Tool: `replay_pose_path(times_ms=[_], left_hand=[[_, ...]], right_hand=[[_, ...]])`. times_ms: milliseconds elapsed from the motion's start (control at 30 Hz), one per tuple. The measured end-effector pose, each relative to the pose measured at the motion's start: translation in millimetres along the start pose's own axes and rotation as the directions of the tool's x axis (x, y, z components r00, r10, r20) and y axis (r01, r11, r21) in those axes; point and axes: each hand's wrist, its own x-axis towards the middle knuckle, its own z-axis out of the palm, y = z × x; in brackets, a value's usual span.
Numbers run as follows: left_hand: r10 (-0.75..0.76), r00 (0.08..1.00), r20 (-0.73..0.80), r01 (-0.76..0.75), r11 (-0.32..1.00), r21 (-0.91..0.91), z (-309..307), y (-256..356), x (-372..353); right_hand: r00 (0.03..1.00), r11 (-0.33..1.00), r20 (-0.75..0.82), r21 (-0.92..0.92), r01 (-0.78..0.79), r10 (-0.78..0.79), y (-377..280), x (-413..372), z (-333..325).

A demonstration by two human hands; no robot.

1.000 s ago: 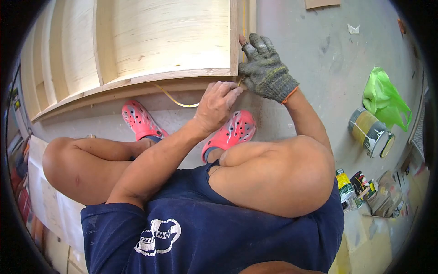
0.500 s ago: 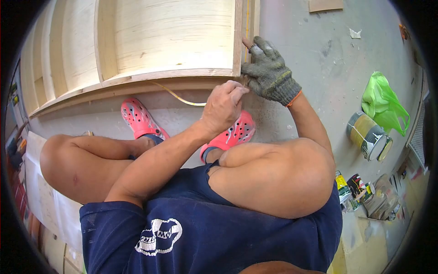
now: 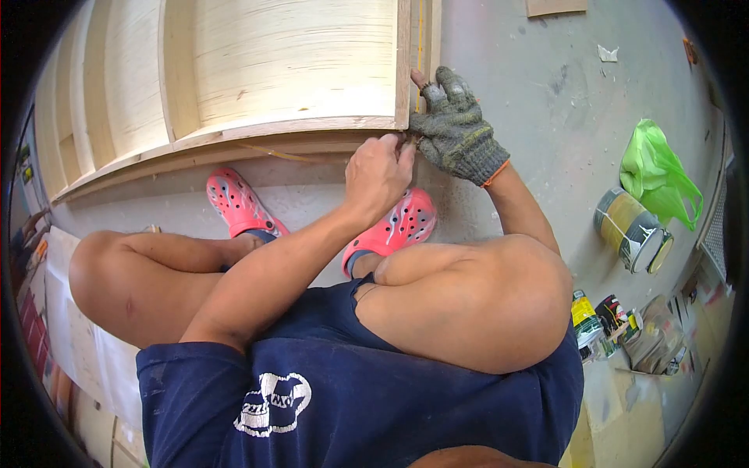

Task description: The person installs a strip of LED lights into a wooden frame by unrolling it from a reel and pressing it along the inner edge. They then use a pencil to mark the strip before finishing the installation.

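A pale wooden frame panel (image 3: pixel 296 62) with crosspieces fills the upper left, above another wooden edge. My bare left hand (image 3: pixel 381 175) is closed at its near right corner, fingertips pinched on something too small to make out. A thin yellow strip (image 3: pixel 273 153) runs along the lower wooden edge towards that hand. My right hand (image 3: pixel 456 129), in a grey-green work glove with one bare fingertip showing, lies against the corner from the right, its fingers apart. More yellow strip (image 3: pixel 420 47) shows along the panel's right side.
Pink clogs (image 3: pixel 238 204) are on my feet, below the panel. On the grey floor at right are a green plastic bag (image 3: pixel 655 175), a large paint can (image 3: pixel 626 226), smaller cans (image 3: pixel 585 316) and a clear container (image 3: pixel 655 339). Cardboard (image 3: pixel 555 7) lies at the top.
My left hand has moved slightly up and left, closer under the panel's edge. The yellow strip lies nearer the wood. My right hand has shifted slightly left and down.
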Motion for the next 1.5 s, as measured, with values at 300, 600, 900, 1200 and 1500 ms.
replay_pose_path(times_ms=[300, 600, 900, 1200, 1500], left_hand=[[0.018, 0.997, 0.075, -0.021, 0.999, 0.047, 5, 9, 7], [0.259, 0.965, 0.043, -0.263, 0.947, 0.186, 14, -4, -2], [0.312, 0.950, 0.007, -0.307, 0.928, 0.212, 19, -12, 0], [0.357, 0.934, 0.007, -0.343, 0.890, 0.300, 16, -19, 6], [0.269, 0.963, 0.023, -0.265, 0.926, 0.270, 6, -20, 4]], right_hand=[[0.998, 0.998, -0.039, 0.054, -0.045, 0.047, 4, -3, -8], [0.991, 0.985, -0.054, 0.125, -0.116, 0.123, -1, -20, -2], [0.981, 0.987, -0.118, 0.074, -0.146, 0.154, -4, -25, 8], [0.949, 0.984, -0.257, 0.044, -0.174, 0.180, -10, -22, 8], [0.977, 0.988, -0.163, -0.049, -0.149, 0.140, -15, -12, -5]])
